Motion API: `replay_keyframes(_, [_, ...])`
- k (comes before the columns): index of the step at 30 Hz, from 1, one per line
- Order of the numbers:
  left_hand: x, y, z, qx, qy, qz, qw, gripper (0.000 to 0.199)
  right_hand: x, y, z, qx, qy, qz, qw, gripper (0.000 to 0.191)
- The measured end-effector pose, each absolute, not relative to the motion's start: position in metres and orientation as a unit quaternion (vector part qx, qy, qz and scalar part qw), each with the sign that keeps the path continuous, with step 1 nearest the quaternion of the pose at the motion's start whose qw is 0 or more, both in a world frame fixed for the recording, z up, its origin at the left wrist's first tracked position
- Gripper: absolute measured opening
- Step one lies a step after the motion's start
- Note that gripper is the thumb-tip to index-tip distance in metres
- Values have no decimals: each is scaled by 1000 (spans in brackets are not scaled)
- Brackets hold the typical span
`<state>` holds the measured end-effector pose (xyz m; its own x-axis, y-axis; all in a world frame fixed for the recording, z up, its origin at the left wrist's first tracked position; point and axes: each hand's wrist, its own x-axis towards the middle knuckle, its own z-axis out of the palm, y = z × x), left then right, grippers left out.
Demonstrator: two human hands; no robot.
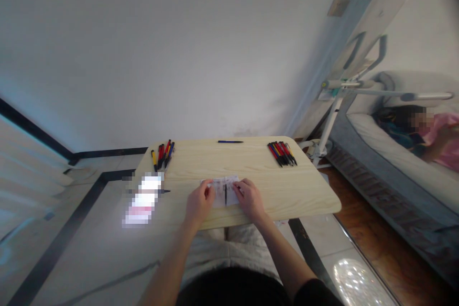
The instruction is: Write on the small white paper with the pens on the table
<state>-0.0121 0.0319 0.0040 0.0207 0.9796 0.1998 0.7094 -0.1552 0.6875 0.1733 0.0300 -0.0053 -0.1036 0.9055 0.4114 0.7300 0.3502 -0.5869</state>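
A small white printed paper (218, 197) lies near the front edge of the table, with a thin dark pen-like stick (225, 195) running across its middle, pointing away from me. At the paper's left edge, my left hand (200, 203) is closed, its thumb and fingertips pinching the sheet. My right hand (251, 198) pinches the opposite edge, fingers curled over the top corner. Exactly how far the fingers reach under the paper is hidden.
On the pale wooden table (201, 162), several pens (166, 153) sit in a bunch at left and several more pens (282, 154) lie in a row at right. A blue pen (230, 142) rests by the wall. A pixelated bright patch covers the left edge. A person (441, 136) lies on the bed at right.
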Motion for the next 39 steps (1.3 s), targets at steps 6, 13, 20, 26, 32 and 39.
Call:
replay_keyframes(6, [-7, 19, 17, 602, 548, 449, 368, 28, 160, 15, 8, -511, -693, 204, 467, 18])
replay_keyframes(13, [9, 12, 30, 509, 514, 453, 521, 34, 143, 10, 23, -459, -719, 196, 485, 18])
replay_keyframes(20, [3, 19, 24, 478, 491, 492, 537, 27, 157, 14, 17, -484, -716, 182, 469, 17])
replay_keyframes(26, [-3, 27, 8, 411, 491, 562, 523, 26, 181, 31, 0, -604, -696, 118, 370, 15])
replay_keyframes(32, [-4, 25, -1, 414, 496, 566, 512, 28, 175, 31, -6, -630, -709, 79, 308, 15])
replay_keyframes(39, [-7, 22, 0, 452, 490, 537, 517, 28, 172, 33, -9, -638, -708, 59, 297, 15])
